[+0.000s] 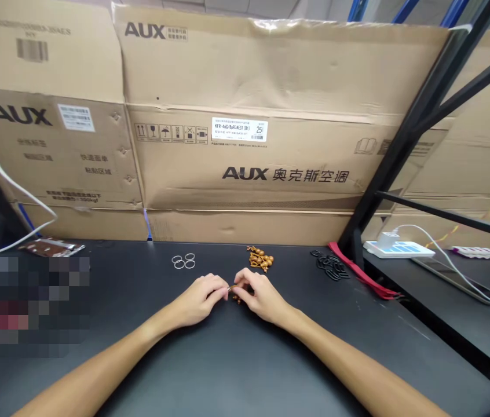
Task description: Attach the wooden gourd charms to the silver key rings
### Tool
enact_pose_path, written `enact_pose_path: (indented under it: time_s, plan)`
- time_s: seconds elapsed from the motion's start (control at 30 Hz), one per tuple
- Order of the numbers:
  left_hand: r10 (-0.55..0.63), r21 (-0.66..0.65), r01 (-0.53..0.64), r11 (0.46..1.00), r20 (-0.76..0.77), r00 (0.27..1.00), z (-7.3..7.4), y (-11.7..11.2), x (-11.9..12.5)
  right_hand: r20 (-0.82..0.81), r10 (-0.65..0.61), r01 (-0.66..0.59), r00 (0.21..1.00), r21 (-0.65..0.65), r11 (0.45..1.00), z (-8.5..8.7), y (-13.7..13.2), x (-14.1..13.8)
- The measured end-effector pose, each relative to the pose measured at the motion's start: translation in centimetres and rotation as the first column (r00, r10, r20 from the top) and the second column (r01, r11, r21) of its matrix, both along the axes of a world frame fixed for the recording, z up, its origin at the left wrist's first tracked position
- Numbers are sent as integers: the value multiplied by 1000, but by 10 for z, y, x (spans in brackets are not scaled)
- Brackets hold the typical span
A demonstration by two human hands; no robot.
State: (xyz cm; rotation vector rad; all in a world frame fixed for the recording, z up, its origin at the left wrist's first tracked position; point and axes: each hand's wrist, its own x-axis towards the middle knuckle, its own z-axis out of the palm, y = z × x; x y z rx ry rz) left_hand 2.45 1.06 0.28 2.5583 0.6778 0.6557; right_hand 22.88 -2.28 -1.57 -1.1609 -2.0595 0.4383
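Observation:
My left hand [201, 298] is closed in a pinch, with a small shiny bit, probably the edge of a metal ring [229, 289], at its fingertips. Facing it, my right hand [261, 295] pinches a small brown beaded charm [237, 299], mostly covered by the fingers. The two hands' fingertips meet just above the black table. Beyond my right hand lies a pile of brown beaded charms [261, 259]. Several silver metal rings [185, 264] lie flat beyond my left hand. How the ring and charm touch between the fingers is too small to make out.
Black loop-like pieces [331, 266] lie in a heap at the right, beside a red strap [360, 278]. A white power strip [397, 249] and a dark tablet [457, 280] sit farther right. Large cardboard boxes [245, 75] stand behind the table [245, 365]. A plastic packet [54, 248] lies left.

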Motion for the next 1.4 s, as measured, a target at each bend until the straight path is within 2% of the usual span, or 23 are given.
enact_pose_path:
  time_s: [0.1,0.2,0.27,0.37,0.63,0.9,1.13,1.33,1.4]
  plan:
    - [-10,47,11,999,-12,1000,-3,1,-1,144,-58,45,988,91,995,-2,2,4]
    - [62,62,-61,996,-6,998,-8,2,-2,233,-60,24,971,155,988,-2,0,3]
    - [100,52,-100,994,6,995,-11,2,-2,243,-43,1,969,172,985,-1,-2,1]
    - [93,48,-94,994,19,995,-13,3,-3,241,-24,-26,970,202,979,0,-5,-3]
    - [99,12,-99,995,27,995,-8,1,-1,264,-13,-59,965,265,962,1,-4,-3]
    - [71,70,-71,995,-3,997,-10,1,-2,240,-128,72,962,228,971,-4,0,0]
    - [123,136,-121,983,-9,992,-14,2,-3,223,-32,-9,974,181,983,0,-5,-5]
    - [94,157,-90,983,-13,996,-14,2,-2,237,-137,91,962,195,977,-4,-1,-3]
    - [101,144,-99,985,-7,995,-14,1,-2,228,-125,81,966,195,978,-4,-2,-2]
